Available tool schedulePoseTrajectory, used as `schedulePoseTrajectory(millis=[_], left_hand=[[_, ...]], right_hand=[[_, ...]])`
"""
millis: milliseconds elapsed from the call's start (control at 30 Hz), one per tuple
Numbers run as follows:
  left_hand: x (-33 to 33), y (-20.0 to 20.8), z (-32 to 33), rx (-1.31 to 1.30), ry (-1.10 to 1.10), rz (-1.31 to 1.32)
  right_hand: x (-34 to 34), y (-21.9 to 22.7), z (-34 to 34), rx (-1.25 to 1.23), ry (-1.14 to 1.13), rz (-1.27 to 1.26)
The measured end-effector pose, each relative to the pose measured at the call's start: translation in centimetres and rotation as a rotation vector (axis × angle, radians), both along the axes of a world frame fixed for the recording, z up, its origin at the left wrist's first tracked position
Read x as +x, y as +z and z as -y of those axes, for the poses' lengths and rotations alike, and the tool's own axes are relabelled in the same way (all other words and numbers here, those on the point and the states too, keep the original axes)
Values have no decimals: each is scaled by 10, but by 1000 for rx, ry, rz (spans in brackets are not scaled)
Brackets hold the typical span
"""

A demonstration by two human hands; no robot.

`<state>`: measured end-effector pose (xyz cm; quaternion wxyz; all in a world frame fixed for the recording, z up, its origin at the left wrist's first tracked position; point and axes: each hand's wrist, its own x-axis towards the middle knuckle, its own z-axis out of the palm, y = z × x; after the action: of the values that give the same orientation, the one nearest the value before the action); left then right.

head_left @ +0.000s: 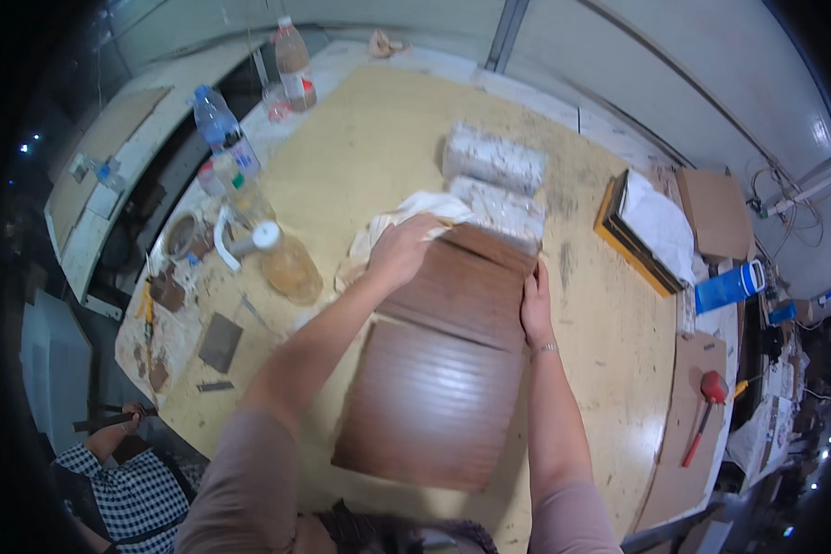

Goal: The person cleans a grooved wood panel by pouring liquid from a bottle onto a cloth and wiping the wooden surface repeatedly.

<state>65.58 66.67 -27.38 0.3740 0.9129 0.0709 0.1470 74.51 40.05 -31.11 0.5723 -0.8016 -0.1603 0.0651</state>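
Observation:
A brown wood-grained panel (425, 397), crossed by dark seams, lies before me with its far part against a paint-spotted block. At its far left corner my left hand (406, 247) is closed on a cream cloth (420, 205), pressed near the wood's far edge; its fingertips are partly hidden. My right hand (536, 305) grips the panel's right edge, fingers along the side. Two white, stained wrapped blocks (494, 159) stand one behind the other just beyond the panel. Left of my left forearm is a spray bottle (291, 263) of amber liquid with a white nozzle.
Several plastic bottles (293, 69) line the table's left rim, beside a tape roll (183, 233). A dark flat square (221, 343) lies nearer. On the right are a stack with white paper (654, 226), a blue bottle (725, 288) and a red-headed mallet (712, 388). Another person (129, 489) is at lower left.

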Motion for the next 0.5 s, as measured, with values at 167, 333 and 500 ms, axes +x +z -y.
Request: schedulePoseTrajectory(millis=[167, 333, 500], left_hand=[[23, -25, -54, -1027, 104, -157], [22, -20, -1, -339, 62, -99], [2, -20, -10, 54, 95, 143]], right_hand=[[-5, -15, -7, 133, 68, -28], [21, -41, 28, 184, -17, -91], [30, -35, 13, -153, 61, 124]])
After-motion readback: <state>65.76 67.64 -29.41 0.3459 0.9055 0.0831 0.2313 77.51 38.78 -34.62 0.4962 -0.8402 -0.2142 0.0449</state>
